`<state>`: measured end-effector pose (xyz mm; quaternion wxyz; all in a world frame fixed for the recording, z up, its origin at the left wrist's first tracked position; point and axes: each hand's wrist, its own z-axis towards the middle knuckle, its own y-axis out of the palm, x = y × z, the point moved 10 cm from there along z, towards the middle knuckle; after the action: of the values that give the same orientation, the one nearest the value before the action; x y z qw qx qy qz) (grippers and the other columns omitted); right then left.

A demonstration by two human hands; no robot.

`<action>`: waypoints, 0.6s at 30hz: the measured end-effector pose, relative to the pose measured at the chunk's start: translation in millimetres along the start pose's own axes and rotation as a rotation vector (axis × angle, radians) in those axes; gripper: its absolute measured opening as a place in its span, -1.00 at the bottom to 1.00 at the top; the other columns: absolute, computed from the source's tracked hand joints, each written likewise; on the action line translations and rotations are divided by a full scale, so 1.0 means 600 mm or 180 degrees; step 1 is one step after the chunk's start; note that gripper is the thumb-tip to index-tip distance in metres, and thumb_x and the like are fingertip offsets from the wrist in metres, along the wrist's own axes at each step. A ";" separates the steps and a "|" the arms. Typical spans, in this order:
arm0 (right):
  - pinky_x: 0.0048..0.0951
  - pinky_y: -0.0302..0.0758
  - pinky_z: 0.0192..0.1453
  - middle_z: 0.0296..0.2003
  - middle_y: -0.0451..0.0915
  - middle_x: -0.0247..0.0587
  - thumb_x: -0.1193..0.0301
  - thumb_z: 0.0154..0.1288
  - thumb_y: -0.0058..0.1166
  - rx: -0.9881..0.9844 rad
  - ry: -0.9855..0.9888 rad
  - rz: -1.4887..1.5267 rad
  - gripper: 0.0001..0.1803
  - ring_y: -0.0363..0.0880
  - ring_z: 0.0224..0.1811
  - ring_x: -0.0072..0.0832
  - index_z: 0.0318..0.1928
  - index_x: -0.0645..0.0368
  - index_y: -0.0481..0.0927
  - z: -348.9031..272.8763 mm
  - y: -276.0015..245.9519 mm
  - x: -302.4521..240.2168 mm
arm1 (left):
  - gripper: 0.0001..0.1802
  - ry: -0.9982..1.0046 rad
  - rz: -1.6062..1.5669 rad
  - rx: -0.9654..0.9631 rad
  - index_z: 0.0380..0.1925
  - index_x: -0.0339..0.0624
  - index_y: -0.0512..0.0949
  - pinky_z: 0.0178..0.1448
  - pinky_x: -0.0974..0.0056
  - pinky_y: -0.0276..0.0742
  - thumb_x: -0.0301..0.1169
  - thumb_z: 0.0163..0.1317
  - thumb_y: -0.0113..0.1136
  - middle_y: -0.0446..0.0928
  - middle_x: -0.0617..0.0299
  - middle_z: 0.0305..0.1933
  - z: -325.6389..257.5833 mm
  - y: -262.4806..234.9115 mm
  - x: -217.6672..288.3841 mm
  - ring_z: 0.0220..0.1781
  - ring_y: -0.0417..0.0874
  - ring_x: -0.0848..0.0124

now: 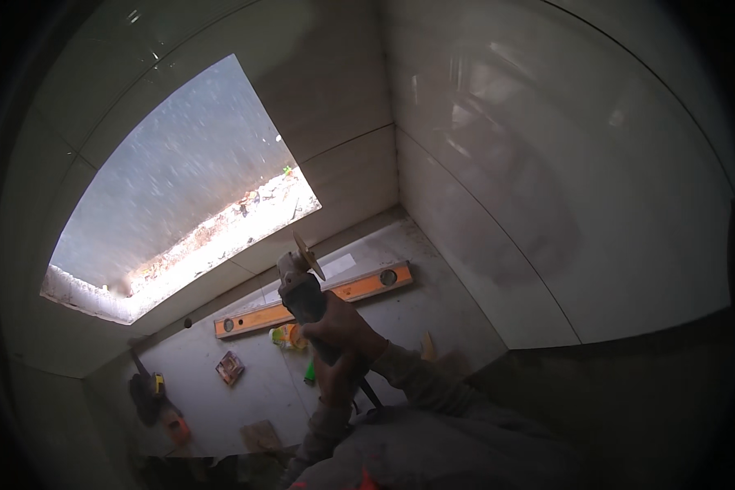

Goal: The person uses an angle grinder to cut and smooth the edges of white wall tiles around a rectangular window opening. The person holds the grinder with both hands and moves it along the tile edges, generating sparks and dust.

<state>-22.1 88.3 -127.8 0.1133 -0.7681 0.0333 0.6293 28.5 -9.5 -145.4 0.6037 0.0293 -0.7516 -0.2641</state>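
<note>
I hold an angle grinder (304,299) out over a pale slab, its thin round disc (309,256) pointing up toward the tiled wall. My right hand (347,328) is wrapped round the grinder's dark body. Just below it, my left hand (337,377) is closed round the rear of the tool, partly hidden by the right hand and wrist. A dark cord (371,394) shows beneath the right forearm. Under and behind the grinder lies an orange spirit level (261,318). Whether the disc is spinning cannot be made out.
A bright window opening (180,188) cuts the left wall; a glossy tiled wall (547,180) rises at right. On the slab lie a yellow-orange container (286,336), a small box (230,368), a tape measure (158,384), a red-orange object (178,428) and a brownish square piece (261,436).
</note>
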 end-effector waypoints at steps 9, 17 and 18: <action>-0.19 0.62 0.10 -0.10 0.64 0.30 0.11 -0.10 0.40 0.0061 0.0163 0.0043 -0.19 0.70 0.00 0.03 0.03 0.51 0.46 0.019 -0.020 0.003 | -0.23 -0.0293 0.0027 -0.0351 0.23 -0.25 0.35 -0.05 0.33 0.61 -0.21 0.04 0.41 0.52 0.25 0.00 0.022 0.023 -0.001 -0.01 0.63 0.43; -0.14 0.61 0.13 -0.08 0.61 0.40 0.11 -0.10 0.41 0.0239 0.0431 -0.0359 -0.16 0.68 0.00 0.14 0.03 0.57 0.44 0.095 -0.037 -0.011 | -0.16 -0.0523 -0.0055 -0.0526 0.24 -0.23 0.32 -0.09 0.34 0.64 -0.10 0.04 0.49 0.52 0.26 0.00 0.109 0.010 -0.014 -0.08 0.65 0.46; -0.14 0.61 0.13 -0.08 0.61 0.40 0.11 -0.11 0.41 0.0266 0.0467 -0.0391 -0.16 0.68 0.01 0.15 0.03 0.56 0.44 0.106 -0.038 -0.009 | -0.15 -0.0538 -0.0082 -0.0534 0.25 -0.22 0.31 -0.10 0.35 0.64 -0.09 0.04 0.50 0.52 0.26 -0.01 0.120 0.013 -0.010 -0.09 0.65 0.47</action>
<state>-80.1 123.9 -130.9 0.1809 -0.8073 0.0206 0.5613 -34.1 25.7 -156.8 0.5350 -0.0340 -0.7747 -0.3354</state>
